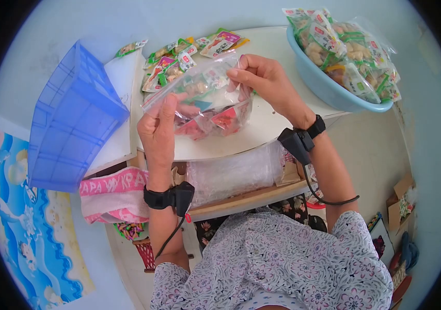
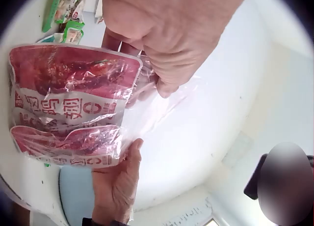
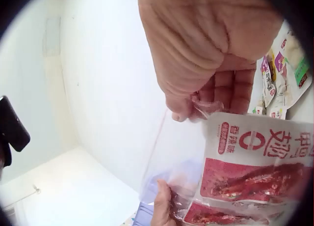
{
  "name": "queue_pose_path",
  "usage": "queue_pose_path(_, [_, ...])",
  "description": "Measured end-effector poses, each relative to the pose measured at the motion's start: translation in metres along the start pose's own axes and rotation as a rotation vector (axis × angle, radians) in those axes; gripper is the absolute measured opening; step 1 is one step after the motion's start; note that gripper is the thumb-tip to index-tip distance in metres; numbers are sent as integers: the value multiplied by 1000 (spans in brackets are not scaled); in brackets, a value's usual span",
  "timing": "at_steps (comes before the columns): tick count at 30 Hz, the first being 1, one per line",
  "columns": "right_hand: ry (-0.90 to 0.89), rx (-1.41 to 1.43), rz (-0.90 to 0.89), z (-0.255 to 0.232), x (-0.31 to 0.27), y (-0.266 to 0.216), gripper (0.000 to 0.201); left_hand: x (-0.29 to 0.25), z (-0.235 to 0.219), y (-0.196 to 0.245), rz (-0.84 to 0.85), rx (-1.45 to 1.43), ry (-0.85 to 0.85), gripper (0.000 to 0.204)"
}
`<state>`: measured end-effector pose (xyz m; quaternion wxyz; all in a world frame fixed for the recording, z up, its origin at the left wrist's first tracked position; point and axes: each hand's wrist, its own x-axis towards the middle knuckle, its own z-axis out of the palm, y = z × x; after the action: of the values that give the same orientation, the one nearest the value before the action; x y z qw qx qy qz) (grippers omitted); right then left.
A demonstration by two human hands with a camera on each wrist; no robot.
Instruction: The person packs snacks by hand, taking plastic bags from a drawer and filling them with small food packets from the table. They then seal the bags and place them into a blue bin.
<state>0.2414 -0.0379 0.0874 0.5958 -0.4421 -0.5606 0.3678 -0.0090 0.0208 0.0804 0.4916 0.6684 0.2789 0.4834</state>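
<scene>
Both hands are working above the table [image 1: 192, 150], and they're holding a clear bag [image 1: 215, 95] between them! The left hand [image 1: 159, 124] is pinching the bag's left edge, thumb pressing against the fingers; the right hand [image 1: 267, 82] is gripping the far right corner, its fingers curling in on the plastic. Inside the bag, red packets [image 1: 225, 120] are lying low, and the left wrist view is showing their printed fronts through the film. Just beyond, green packets [image 1: 182, 49] are lying loose across the far left of the table. Over at the far right, a blue basin [image 1: 311, 82] is brimming with more packets [image 1: 357, 51]. On the left, a blue crate [image 1: 73, 116] is standing tall, a pink towel [image 1: 114, 194] is hanging nearer, and clear plastic [image 1: 233, 170] is filling the open drawer [image 1: 254, 196] at the near side.
</scene>
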Motion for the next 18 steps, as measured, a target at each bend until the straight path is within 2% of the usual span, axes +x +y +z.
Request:
queue_pose_path(4, [12,-71,180,-6,4,2,24,9,-7,-12,-82,33,48,27])
queue_pose_path(8, [-110,-234,346,-16,7,17,22,13,-12,-22,-205,-28,24,45])
queue_pose_path(11, [-160,-231,435,-23,5,19,24,16,-19,-30,-261,-65,-69,61])
queue_pose_path(14, [-172,-205,457,-26,1,23,25,16,-17,-37,-55,220,78,69])
queue_pose_path(17, [-139,-204,444,-25,-1,28,23,14,-9,-14,164,144,153,76])
queue_pose_path(18, [-144,-193,439,-26,-2,32,22,10,-6,-8,167,65,77,77])
